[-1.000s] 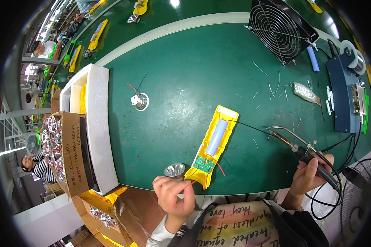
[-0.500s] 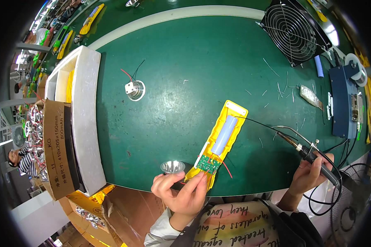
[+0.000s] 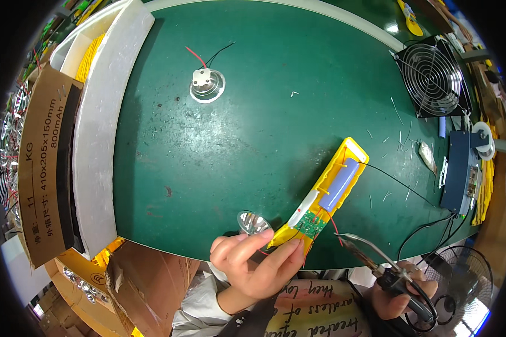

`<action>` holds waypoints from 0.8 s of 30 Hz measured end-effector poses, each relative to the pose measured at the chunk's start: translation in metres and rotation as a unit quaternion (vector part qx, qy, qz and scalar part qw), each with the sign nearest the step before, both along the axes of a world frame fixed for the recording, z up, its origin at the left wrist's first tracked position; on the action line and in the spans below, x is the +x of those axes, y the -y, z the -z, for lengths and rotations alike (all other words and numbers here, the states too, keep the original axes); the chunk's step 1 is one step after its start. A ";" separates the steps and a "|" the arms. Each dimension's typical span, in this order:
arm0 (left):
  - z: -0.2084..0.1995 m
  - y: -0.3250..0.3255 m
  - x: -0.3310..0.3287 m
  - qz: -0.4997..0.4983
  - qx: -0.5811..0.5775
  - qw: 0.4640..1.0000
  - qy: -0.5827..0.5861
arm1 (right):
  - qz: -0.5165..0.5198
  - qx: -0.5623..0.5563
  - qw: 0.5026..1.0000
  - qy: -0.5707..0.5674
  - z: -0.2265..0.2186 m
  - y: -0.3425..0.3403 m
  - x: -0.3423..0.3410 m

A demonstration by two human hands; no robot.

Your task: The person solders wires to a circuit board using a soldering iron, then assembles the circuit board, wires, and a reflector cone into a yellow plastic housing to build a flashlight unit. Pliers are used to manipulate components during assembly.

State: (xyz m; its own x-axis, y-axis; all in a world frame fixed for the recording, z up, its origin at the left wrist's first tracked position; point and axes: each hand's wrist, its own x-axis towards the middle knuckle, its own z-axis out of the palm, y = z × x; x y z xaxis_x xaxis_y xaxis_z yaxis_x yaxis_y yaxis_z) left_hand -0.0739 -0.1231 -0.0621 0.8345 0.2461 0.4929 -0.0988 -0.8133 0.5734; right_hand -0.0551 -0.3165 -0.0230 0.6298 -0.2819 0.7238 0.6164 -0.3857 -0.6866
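Note:
A yellow plastic housing half [image 3: 347, 153] lies slanted on the bench, holding a lilac cylindrical battery [image 3: 339, 185] and a small green circuit board [image 3: 311, 223]. My left hand [image 3: 258, 261] has its fingers bent at the housing's near end, fingertips against the board; what they pinch is hidden. Just beyond these fingers sits a shiny lamp reflector [image 3: 253, 222], partly covered. My right hand [image 3: 402, 292] grips a soldering iron [image 3: 389, 279], its tip pointing at the board, a short gap away. A red wire [image 3: 335, 224] sticks out between tip and board.
Another reflector with wires [image 3: 207, 87] stands at the far left. A white foam box [image 3: 104, 135] and a cardboard box [image 3: 48, 163] line the left side. On the right are a black fan [image 3: 433, 78], a blue soldering station [image 3: 460, 168] and wire clippings [image 3: 402, 140].
My right hand has brought the soldering iron leftward, its tip now close to the circuit board. My left hand keeps to the housing's near end. The whole view has shifted.

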 end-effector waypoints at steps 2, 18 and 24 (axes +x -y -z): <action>0.000 0.003 0.002 0.000 0.003 1.000 -0.004 | -0.074 -0.017 0.993 -0.094 0.002 -0.001 -0.003; -0.003 0.001 0.002 0.034 0.030 0.999 -0.017 | -0.117 -0.114 0.961 -0.221 -0.006 0.002 -0.007; -0.003 0.001 0.002 0.037 0.028 0.999 -0.017 | -0.081 -0.049 0.977 -0.189 -0.007 -0.010 -0.001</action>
